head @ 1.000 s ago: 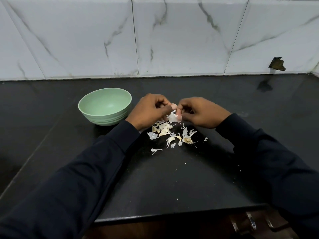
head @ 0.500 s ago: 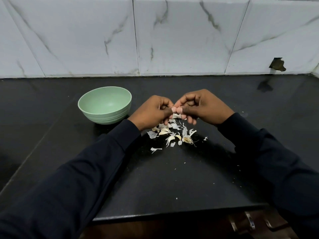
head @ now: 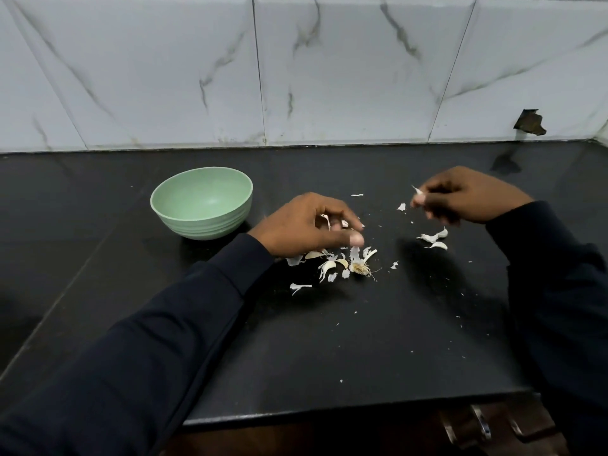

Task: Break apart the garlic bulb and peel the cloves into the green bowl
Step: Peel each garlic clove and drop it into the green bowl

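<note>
Left hand (head: 304, 227) grips garlic (head: 326, 221); right hand (head: 468, 195) pinches skin flake (head: 418, 191).

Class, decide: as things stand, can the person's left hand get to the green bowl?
Probably yes. The left hand is just right of the green bowl, with only bare black counter between them, and the bowl's open top is uncovered.

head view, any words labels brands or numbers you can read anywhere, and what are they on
None: no text, label, brand or number shows on the green bowl, the marble wall tiles, the black counter, the garlic skins or the dark sleeves.
</note>
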